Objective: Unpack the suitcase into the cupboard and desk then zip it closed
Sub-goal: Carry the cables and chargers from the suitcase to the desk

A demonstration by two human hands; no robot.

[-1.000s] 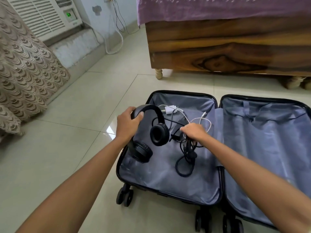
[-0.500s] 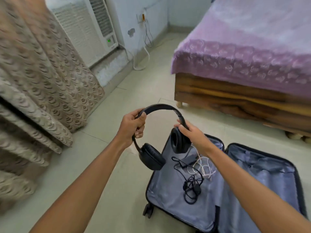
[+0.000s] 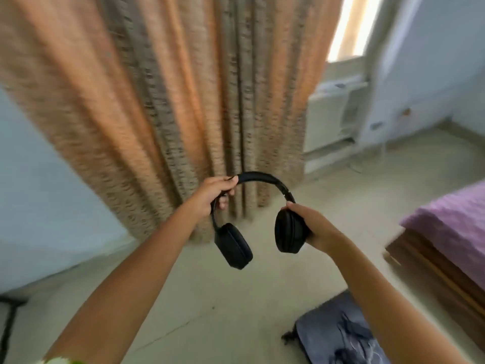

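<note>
Head view. You hold the black headphones [image 3: 252, 214] in the air with both hands, in front of the brown patterned curtain [image 3: 168, 95] and above the tiled floor [image 3: 204, 298].

Your left hand [image 3: 212, 194] grasps the left end of the headband, with the fingers curled over the band and the thumb under it. The left ear cup hangs free below this hand, tilted, touching nothing else.

Your right hand [image 3: 313, 228] grasps the right ear cup. The fingers wrap round its outer side, and the padded face of the cup turns toward the left ear cup. The headband arches between the two hands, its top level with your left fingertips.

The open suitcase [image 3: 338, 334] lies on the floor below and to the right of the headphones, well apart from them. Only one corner shows, at the bottom edge of the frame, partly covered by your right forearm. Its grey lining is visible; dark shapes lie on the lining, too blurred to identify.

To the right of the headphones, the bed [image 3: 451, 232] stands with a purple cover over a wooden frame. A white air conditioner unit [image 3: 333, 119] sits at the wall above and to the right of the headphones, just beside the curtain edge. The frame is motion-blurred.
</note>
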